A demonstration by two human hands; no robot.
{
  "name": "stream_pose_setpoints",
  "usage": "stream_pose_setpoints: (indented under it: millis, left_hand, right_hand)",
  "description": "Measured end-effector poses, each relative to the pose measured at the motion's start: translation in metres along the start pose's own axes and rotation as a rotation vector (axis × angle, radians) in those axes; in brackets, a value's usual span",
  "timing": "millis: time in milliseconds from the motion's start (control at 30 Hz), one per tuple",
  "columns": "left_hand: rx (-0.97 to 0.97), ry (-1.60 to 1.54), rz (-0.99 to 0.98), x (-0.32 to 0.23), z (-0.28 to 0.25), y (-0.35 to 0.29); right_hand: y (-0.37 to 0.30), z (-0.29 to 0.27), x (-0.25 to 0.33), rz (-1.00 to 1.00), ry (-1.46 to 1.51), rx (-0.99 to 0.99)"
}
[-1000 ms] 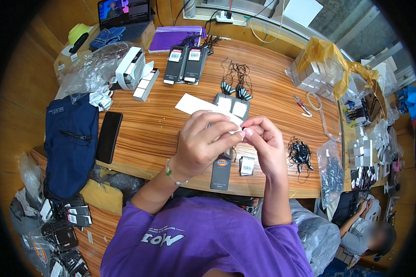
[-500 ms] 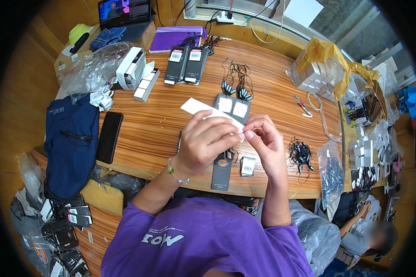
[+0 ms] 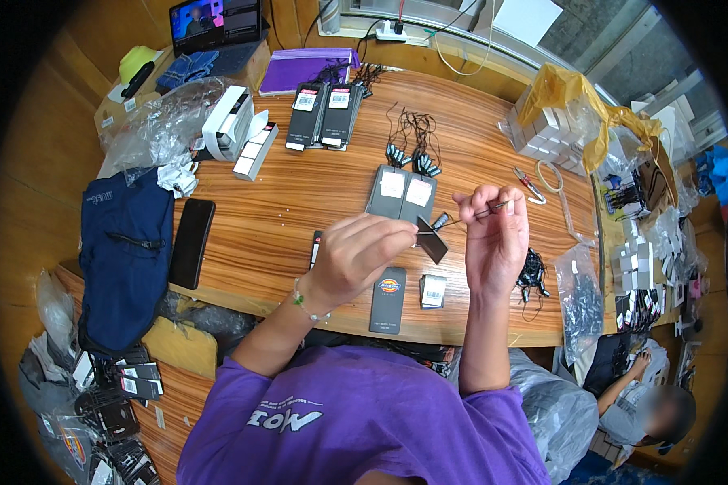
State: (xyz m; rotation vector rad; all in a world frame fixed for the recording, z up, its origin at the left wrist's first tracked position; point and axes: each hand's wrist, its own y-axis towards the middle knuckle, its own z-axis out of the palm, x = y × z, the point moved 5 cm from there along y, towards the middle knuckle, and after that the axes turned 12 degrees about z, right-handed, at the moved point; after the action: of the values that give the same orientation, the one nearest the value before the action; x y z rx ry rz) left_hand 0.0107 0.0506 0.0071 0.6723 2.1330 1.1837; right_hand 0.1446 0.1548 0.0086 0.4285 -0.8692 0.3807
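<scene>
Dark flat rectangular card tag (image 3: 433, 244) hangs tilted above the brown wood-grain table (image 3: 477, 121), between the two hands. The left hand (image 3: 362, 252) has thumb and fingers closed together at the tag's left edge, pinching it. The right hand (image 3: 495, 238) is raised to the right, its fingertips closed on a thin black cord (image 3: 466, 219) that stretches left toward the tag. On the far side lie two grey rectangular tags with white labels (image 3: 404, 192); nearer stand out a grey tag with an oval emblem (image 3: 387, 303) and, just right, a small white-labelled card stack (image 3: 433, 290).
</scene>
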Motion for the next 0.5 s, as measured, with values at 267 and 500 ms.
stream_pose_setpoints:
  millis: [267, 500]
  left_hand:
    - [0.017, 0.033, -0.061, 0.003, 0.007, 0.004]
    - [-0.003, 0.136, -0.026, -0.005, 0.0, 0.007]
  right_hand:
    - [0.0, 0.008, -0.006, 0.172, 0.347, 0.149]
    - [-0.007, 0.012, -0.008, 0.253, 0.497, 0.161]
